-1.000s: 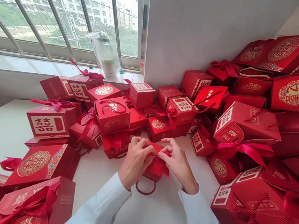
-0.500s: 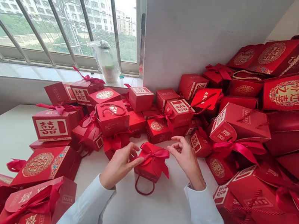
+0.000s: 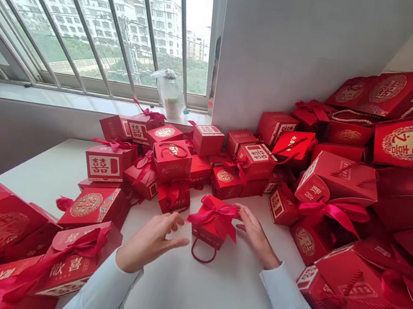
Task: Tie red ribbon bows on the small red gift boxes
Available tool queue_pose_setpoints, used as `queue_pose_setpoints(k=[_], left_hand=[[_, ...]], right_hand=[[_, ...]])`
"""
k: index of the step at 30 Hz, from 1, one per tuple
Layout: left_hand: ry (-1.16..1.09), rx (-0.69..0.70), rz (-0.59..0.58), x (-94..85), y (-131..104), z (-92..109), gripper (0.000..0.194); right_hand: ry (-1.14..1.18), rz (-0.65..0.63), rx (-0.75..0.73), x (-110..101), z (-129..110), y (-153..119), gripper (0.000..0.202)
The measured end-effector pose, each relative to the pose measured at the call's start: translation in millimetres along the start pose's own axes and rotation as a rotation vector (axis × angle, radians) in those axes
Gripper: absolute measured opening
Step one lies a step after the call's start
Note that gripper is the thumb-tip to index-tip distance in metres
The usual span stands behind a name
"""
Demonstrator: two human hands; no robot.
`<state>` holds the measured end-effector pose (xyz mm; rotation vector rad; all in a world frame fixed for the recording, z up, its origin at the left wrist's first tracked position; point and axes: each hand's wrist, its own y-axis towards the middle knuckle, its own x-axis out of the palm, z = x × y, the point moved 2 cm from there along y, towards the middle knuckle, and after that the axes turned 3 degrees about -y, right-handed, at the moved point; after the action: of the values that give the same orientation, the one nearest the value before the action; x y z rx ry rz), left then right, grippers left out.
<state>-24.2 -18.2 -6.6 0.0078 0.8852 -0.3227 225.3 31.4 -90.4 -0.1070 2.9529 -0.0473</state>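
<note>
Left hand (image 3: 150, 237) and right hand (image 3: 255, 237), fingers apart, flank a small red box (image 3: 208, 237), bow (image 3: 217, 212) uppermost (likely sparing its loops)

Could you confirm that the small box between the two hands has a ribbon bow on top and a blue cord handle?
The cord handle is dark red, not blue, as the head view shows; the small box does have the ribbon bow on top.
</note>
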Motion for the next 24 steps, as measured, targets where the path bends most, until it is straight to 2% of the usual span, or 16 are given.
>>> queue_pose_setpoints(k=[2, 3, 6, 9, 12, 18, 21, 24], left_hand=[[-0.009, 0.045, 0.151, 6.3, 0, 11, 0.045], [-0.016, 0.061, 0.185, 12.3, 1, 17, 0.055], [0.01, 0.033, 0.204, 35.9, 6, 35, 0.097], [0.072, -0.002, 0.259, 53.4, 8, 46, 0.119], [0.151, -0.01, 0.283, 59.4, 9, 50, 0.121], [0.063, 0.049, 0.177, 63.7, 25, 41, 0.118], [-0.029, 0.11, 0.217, 67.0, 30, 39, 0.115], [-0.103, 0.085, 0.262, 68.5, 23, 41, 0.117]], right_hand=[[0.03, 0.047, -0.012, 6, 7, -6, 0.051], [0.042, 0.074, -0.018, 8, 10, -9, 0.05], [0.065, 0.142, -0.037, 13, 18, -18, 0.044], [0.086, 0.178, -0.046, 15, 26, -25, 0.04], [0.116, 0.198, -0.044, 16, 32, -28, 0.036], [0.171, 0.183, -0.047, 15, 36, -32, 0.035], [0.187, 0.17, -0.043, 15, 36, -31, 0.035], [0.197, 0.154, -0.039, 14, 38, -32, 0.036]])
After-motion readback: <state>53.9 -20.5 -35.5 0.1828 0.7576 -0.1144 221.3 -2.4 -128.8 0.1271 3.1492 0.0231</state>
